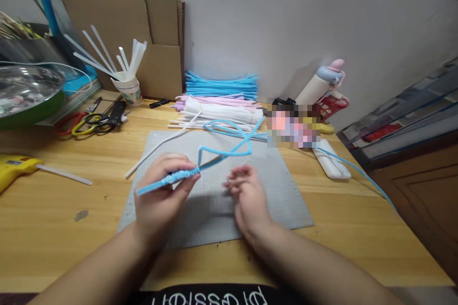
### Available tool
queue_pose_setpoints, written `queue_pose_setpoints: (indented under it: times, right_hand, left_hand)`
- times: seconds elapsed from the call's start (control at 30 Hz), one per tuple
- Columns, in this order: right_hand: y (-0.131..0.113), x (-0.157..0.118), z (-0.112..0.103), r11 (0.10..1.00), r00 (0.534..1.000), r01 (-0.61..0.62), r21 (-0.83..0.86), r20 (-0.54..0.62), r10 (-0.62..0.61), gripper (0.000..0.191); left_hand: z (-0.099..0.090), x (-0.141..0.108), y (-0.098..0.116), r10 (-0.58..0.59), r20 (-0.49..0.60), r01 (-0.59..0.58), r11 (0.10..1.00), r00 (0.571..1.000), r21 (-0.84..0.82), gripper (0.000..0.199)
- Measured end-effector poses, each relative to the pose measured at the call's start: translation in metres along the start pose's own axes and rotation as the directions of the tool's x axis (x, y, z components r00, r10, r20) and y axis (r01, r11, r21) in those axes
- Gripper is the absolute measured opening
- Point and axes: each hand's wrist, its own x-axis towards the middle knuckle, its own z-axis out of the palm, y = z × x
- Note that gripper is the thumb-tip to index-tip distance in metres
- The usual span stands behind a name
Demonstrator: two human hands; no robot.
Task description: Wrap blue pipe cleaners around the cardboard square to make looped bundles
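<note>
My left hand [157,207] is closed on a blue pipe cleaner piece [181,176], pinching its coiled, wrapped part between thumb and fingers. A straight blue end sticks out to the left of the grip. On the other side, long blue strands bend into an angular loop and cross over one another above the mat. To the right, apart from the piece, is my right hand [250,200], its fingers loosely curled, somewhat blurred and with nothing visible in them. Both hands are above a grey cutting mat [286,209].
Bundles of blue [222,86], pink and white pipe cleaners [225,113] lie by the wall. Scissors [84,121], a cup of glue sticks [128,88] and a yellow glue gun [17,169] are leftward. A bottle [315,88] and a white object [331,159] stand rightward.
</note>
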Motion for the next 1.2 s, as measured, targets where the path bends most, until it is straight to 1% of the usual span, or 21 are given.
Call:
queue_pose_setpoints:
  times: [0.03,0.07,0.1,0.13,0.17,0.2,0.23,0.27,0.3,0.33,0.4,0.47,0.57,0.63,0.8,0.87,0.9,0.97,1.1,1.17,1.2]
  right_hand:
    - [-0.009,0.005,-0.005,0.99,0.981,0.132,-0.051,-0.136,-0.137,0.025]
    - [-0.019,0.008,-0.01,0.945,0.924,0.312,-0.1,-0.201,-0.326,0.023]
    - [-0.031,0.01,-0.014,0.843,0.815,0.514,-0.161,-0.215,-0.538,0.02]
    - [-0.044,0.01,-0.017,0.699,0.689,0.669,-0.251,-0.141,-0.71,0.017]
    - [-0.056,0.009,-0.018,0.539,0.583,0.766,-0.35,0.026,-0.812,0.012]
    - [-0.067,0.007,-0.019,0.384,0.522,0.815,-0.433,0.263,-0.811,0.009]
    - [-0.076,0.005,-0.019,0.246,0.501,0.832,-0.498,0.48,-0.721,0.011]
    - [-0.083,0.003,-0.018,0.151,0.511,0.831,-0.536,0.626,-0.588,0.013]
    - [-0.088,0.003,-0.017,0.104,0.53,0.83,-0.549,0.715,-0.457,0.013]
    - [-0.09,0.004,-0.016,0.098,0.551,0.827,-0.553,0.765,-0.335,0.012]
    - [-0.091,0.006,-0.015,0.133,0.569,0.823,-0.553,0.794,-0.214,0.013]
    - [-0.091,0.007,-0.014,0.141,0.574,0.819,-0.557,0.786,-0.228,0.015]
    - [-0.093,-0.002,-0.01,0.1,0.598,0.795,-0.599,0.744,-0.298,0.017]
    - [-0.094,-0.013,-0.006,0.113,0.633,0.77,-0.628,0.728,-0.264,0.019]
    - [-0.087,-0.028,0.003,0.218,0.7,0.712,-0.667,0.699,-0.145,0.014]
    - [-0.082,-0.026,0.004,0.234,0.732,0.682,-0.693,0.652,-0.199,0.009]
    - [-0.081,-0.023,0.004,0.214,0.728,0.684,-0.697,0.637,-0.253,0.01]
    - [-0.08,-0.017,0.004,0.102,0.666,0.726,-0.68,0.659,-0.349,0.017]
    - [-0.082,-0.007,0.003,-0.23,0.47,0.788,-0.571,0.799,-0.374,0.011]
    - [-0.084,-0.006,0.003,-0.315,0.386,0.798,-0.513,0.838,-0.386,0.012]
    - [-0.084,-0.006,0.003,-0.317,0.362,0.809,-0.495,0.844,-0.394,0.013]
  left_hand:
    - [-0.003,0.001,0.002,0.105,0.044,-0.107,0.994,0.993,0.037,0.021]
    - [-0.005,0.002,0.003,0.186,0.093,-0.193,0.979,0.978,0.064,0.026]
    - [-0.007,0.003,0.004,0.254,0.139,-0.267,0.96,0.957,0.082,0.029]
    - [-0.008,0.003,0.004,0.299,0.183,-0.319,0.943,0.936,0.093,0.031]
    - [-0.008,0.004,0.004,0.329,0.22,-0.356,0.929,0.918,0.1,0.03]
    - [-0.008,0.004,0.004,0.347,0.253,-0.383,0.918,0.903,0.106,0.029]
    - [-0.007,0.004,0.004,0.359,0.281,-0.402,0.909,0.89,0.11,0.027]
    - [-0.007,0.004,0.003,0.365,0.308,-0.415,0.903,0.879,0.114,0.026]
    - [-0.006,0.004,0.003,0.369,0.33,-0.425,0.898,0.869,0.116,0.025]
    - [-0.006,0.004,0.002,0.37,0.35,-0.432,0.894,0.86,0.118,0.024]
    - [-0.005,0.004,0.0,0.361,0.384,-0.435,0.892,0.85,0.122,0.024]
    - [-0.005,0.003,-0.001,0.338,0.383,-0.415,0.899,0.86,0.14,0.023]
    - [-0.004,0.002,-0.002,0.306,0.317,-0.372,0.911,0.898,0.176,0.022]
    - [-0.003,0.001,-0.002,0.289,0.277,-0.348,0.918,0.916,0.191,0.022]
    - [-0.001,-0.001,-0.001,0.266,0.206,-0.306,0.932,0.941,0.195,0.025]
    - [-0.002,-0.001,-0.002,0.264,0.187,-0.299,0.934,0.946,0.194,0.025]
    - [-0.002,-0.001,-0.002,0.262,0.181,-0.296,0.935,0.948,0.195,0.025]
    - [-0.003,0.0,-0.003,0.257,0.175,-0.291,0.935,0.95,0.202,0.023]
    - [-0.002,0.0,-0.005,0.258,0.2,-0.303,0.923,0.945,0.237,0.019]
    - [-0.001,0.0,-0.006,0.252,0.22,-0.303,0.92,0.943,0.246,0.018]
    - [-0.001,0.0,-0.007,0.245,0.217,-0.296,0.922,0.945,0.249,0.018]
